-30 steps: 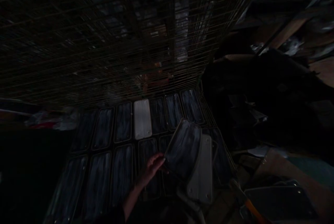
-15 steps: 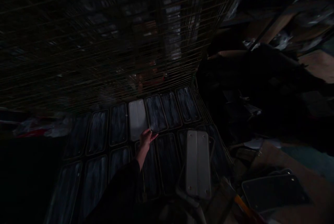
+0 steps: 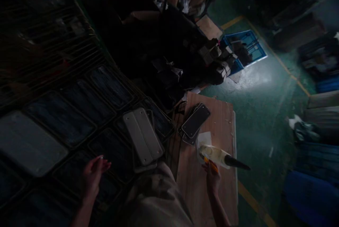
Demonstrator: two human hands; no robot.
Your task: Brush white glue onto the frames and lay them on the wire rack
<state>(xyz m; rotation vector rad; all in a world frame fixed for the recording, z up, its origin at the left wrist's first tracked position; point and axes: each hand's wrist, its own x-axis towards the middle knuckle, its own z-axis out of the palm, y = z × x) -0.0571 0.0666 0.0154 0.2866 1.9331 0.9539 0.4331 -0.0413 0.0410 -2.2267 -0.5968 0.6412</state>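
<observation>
My left hand (image 3: 92, 174) hovers over the dark rectangular panels (image 3: 112, 154) at the lower left, fingers curled and thumb against them. A tiny bright spot shows at its fingertips; what it is I cannot make out. My right hand (image 3: 213, 180) is closed around an orange-handled brush (image 3: 212, 165). The brush's tip is at the open end of a pale plastic container (image 3: 218, 156) with a dark, tapering end, lying on a wooden board. Between my hands, a light grey panel (image 3: 144, 137) with corner holes and a centre line rests on darker panels.
Small dark panels (image 3: 196, 120) are stacked on the wooden board (image 3: 182, 188). A pale panel (image 3: 29, 145) lies among the dark ones at left, below a wire rack (image 3: 76, 55). Dark bundles (image 3: 169, 71) and a blue crate (image 3: 261, 52) stand beyond. Green floor (image 3: 254, 114) spreads right.
The view has swung right, bringing the board, container and green floor in. My left hand has come away from the pale panel's lower edge. My right hand now shows, holding the brush.
</observation>
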